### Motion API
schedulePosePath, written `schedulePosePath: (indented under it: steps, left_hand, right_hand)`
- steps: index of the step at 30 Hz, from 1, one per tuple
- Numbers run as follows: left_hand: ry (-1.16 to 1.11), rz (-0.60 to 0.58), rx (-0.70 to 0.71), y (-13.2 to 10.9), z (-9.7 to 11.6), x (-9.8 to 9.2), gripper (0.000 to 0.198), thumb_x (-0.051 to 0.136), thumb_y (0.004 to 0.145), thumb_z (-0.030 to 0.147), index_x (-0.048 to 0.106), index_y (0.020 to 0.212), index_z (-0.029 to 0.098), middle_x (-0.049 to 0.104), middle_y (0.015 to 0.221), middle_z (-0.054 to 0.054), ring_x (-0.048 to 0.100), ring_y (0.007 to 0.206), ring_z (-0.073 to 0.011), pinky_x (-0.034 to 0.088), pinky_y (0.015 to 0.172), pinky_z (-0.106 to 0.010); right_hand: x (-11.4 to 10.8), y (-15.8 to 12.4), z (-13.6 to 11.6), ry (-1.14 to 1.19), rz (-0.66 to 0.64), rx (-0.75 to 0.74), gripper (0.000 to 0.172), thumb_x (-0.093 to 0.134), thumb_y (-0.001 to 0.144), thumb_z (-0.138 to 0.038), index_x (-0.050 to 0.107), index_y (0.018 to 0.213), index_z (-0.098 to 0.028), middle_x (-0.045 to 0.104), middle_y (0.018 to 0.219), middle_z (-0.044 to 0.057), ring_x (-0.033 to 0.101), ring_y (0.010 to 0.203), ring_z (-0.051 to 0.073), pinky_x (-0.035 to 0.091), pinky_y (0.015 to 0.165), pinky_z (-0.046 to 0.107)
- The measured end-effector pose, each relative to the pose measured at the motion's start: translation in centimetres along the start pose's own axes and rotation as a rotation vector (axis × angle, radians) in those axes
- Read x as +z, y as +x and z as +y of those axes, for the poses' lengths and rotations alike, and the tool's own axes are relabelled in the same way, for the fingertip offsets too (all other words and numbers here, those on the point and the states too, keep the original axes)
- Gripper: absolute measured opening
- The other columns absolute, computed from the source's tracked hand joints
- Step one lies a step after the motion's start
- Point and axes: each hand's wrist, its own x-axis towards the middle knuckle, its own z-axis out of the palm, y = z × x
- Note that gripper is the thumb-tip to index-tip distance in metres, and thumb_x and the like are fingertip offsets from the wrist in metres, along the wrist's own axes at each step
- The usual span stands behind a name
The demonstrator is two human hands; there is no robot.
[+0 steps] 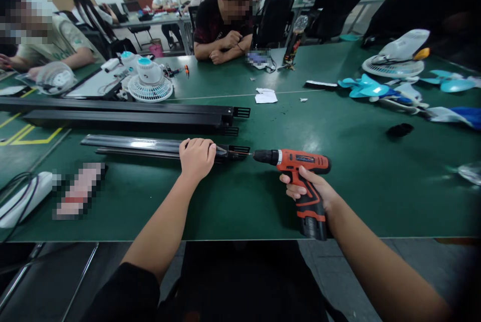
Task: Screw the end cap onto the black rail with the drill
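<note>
Red-and-black drill [302, 161] held level, right hand [317, 186] closed round handle [310, 201]; left hand [197, 159] palm-down, clamped over black bar [139, 143].

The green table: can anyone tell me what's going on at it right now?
A person's right hand holds a red and black power drill by its grip, pointing the front toward the end of a black bar on the green table. The left hand is closed over the bar near that end. Whether the drill's tip touches it is too fine to tell. Two longer black bars lie just beyond, and another person leans on the far edge.
</note>
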Motion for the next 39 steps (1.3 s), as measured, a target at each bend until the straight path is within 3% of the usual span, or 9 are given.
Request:
schedulePosePath:
  steps: [7,39]
  left_hand:
    - [0.015,-0.001,0.004,0.01,0.05,-0.07,0.042,0.034,0.106,0.037,0.075,0.103,0.025,0.078,0.109,-0.006,0.067,0.109,-0.0275,0.031,0.113,-0.049]
    - [0.006,-0.01,-0.006,-0.03,0.05,-0.13,0.043,0.033,0.107,0.038,0.075,0.105,0.027,0.078,0.11,-0.007,0.066,0.11,-0.0282,0.03,0.114,-0.049]
  right_hand:
    - [0.1,-0.14,-0.28,-0.065,-0.034,0.021,0.035,0.077,0.089,-0.048,0.062,0.098,-0.019,0.057,0.075,-0.001,0.036,0.05,0.007,0.051,0.05,0.019]
    - [0.58,-0.23,-0.56,-0.055,0.01,0.036,0.036,0.08,0.085,-0.047,0.063,0.102,-0.019,0.06,0.073,0.001,0.037,0.049,0.009,0.045,0.046,0.023]
